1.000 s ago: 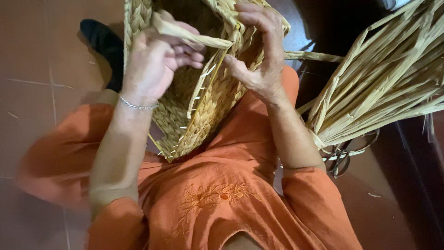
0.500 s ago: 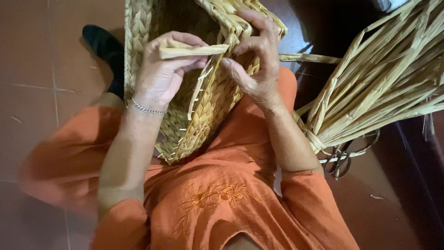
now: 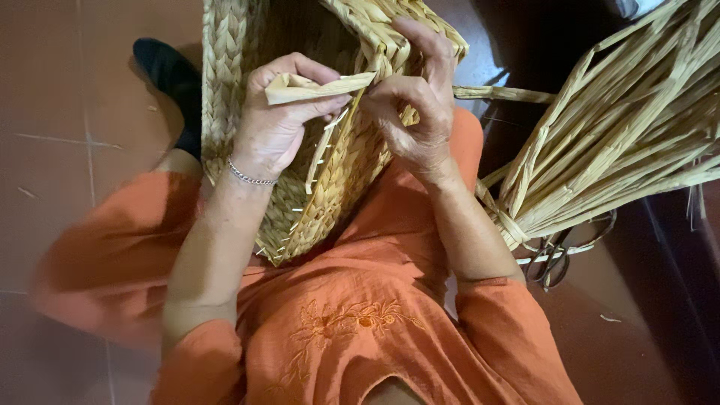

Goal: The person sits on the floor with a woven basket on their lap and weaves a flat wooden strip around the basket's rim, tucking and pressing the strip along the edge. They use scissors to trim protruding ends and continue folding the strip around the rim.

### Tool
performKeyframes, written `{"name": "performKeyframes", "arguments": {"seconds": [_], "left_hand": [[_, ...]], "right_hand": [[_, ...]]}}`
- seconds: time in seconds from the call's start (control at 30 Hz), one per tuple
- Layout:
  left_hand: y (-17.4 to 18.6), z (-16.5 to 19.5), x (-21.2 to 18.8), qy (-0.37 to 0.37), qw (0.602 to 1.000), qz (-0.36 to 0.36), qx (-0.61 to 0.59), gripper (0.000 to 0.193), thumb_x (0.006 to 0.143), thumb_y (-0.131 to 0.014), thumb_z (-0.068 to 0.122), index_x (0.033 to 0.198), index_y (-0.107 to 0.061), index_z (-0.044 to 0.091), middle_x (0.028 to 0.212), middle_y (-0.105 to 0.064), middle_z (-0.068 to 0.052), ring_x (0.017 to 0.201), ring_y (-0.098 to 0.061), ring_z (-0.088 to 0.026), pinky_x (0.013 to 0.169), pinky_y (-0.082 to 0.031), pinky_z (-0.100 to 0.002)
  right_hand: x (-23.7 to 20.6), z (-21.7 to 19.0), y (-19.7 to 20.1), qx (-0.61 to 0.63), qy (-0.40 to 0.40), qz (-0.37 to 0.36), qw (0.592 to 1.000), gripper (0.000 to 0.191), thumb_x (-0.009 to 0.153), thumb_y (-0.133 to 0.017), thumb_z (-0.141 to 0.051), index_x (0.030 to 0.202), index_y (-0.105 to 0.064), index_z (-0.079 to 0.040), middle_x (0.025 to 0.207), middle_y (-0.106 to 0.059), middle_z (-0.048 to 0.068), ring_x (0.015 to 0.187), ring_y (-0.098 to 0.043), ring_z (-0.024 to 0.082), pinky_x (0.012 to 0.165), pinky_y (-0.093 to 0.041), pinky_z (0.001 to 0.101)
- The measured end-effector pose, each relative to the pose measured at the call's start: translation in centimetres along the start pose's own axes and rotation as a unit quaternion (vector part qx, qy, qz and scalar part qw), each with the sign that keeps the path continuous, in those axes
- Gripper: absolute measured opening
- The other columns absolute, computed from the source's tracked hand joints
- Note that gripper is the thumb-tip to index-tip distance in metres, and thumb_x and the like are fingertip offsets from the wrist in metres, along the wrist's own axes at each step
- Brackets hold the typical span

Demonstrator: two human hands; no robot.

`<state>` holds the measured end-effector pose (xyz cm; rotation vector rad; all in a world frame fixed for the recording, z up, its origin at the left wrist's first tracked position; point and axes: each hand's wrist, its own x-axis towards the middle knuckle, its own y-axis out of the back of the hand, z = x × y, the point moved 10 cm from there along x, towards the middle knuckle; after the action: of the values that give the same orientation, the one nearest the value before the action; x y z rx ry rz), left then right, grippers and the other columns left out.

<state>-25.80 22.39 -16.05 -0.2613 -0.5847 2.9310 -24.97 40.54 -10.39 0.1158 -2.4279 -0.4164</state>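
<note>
Left: dark shoe (image 3: 169, 71) on tile floor (image 3: 52, 112). We see woven basket (image 3: 300, 202) upright on lap. Left hand (image 3: 274, 127) pinches flat straw strip (image 3: 319, 86), long axis left-right, far end at right hand (image 3: 412, 112), its fingers curled on basket rim. Right: loose straw bundle (image 3: 622, 142), scissors (image 3: 559, 255) beneath.

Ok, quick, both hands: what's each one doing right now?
Left hand: closed, pinching a flat straw strand.
Right hand: closed, gripping the woven basket rim.
</note>
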Motion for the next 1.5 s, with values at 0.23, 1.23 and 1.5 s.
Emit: {"name": "performKeyframes", "arguments": {"seconds": [0.23, 1.23, 1.5], "left_hand": [[-0.2, 0.1, 0.8, 0.000, 0.998, 0.004, 0.064, 0.020, 0.086, -0.082, -0.012, 0.099, -0.073, 0.000, 0.099, -0.075, -0.008, 0.091, -0.073, -0.013, 0.086, -0.062, -0.026], [0.1, 0.7, 1.0, 0.008, 0.999, -0.021, 0.028, 0.028, 0.088, -0.077, -0.012, 0.113, -0.070, -0.002, 0.101, -0.073, -0.008, 0.093, -0.073, -0.013, 0.085, -0.065, -0.027], [-1.6, 2.1, 0.8, -0.071, 0.968, -0.030, 0.241, 0.030, 0.089, -0.085, -0.003, 0.113, -0.068, 0.003, 0.103, -0.072, -0.002, 0.093, -0.070, -0.007, 0.082, -0.061, -0.020]], "right_hand": [[-0.1, 0.5, 0.0, 0.011, 0.007, 0.011, 1.000, 0.027, 0.082, -0.089, 0.000, 0.101, -0.071, -0.010, 0.153, -0.050, 0.014, 0.139, -0.047, 0.030, 0.119, -0.037, 0.0452], [-0.8, 0.5, -0.3, -0.057, -0.048, -0.008, 0.997, 0.019, 0.086, -0.083, -0.004, 0.099, -0.070, -0.009, 0.154, -0.050, 0.014, 0.142, -0.046, 0.030, 0.123, -0.037, 0.0463], [-0.7, -0.1, -0.4, -0.065, -0.033, -0.009, 0.997, 0.025, 0.091, -0.088, 0.001, 0.106, -0.070, -0.007, 0.154, -0.047, 0.014, 0.144, -0.047, 0.030, 0.117, -0.041, 0.0421]]}}
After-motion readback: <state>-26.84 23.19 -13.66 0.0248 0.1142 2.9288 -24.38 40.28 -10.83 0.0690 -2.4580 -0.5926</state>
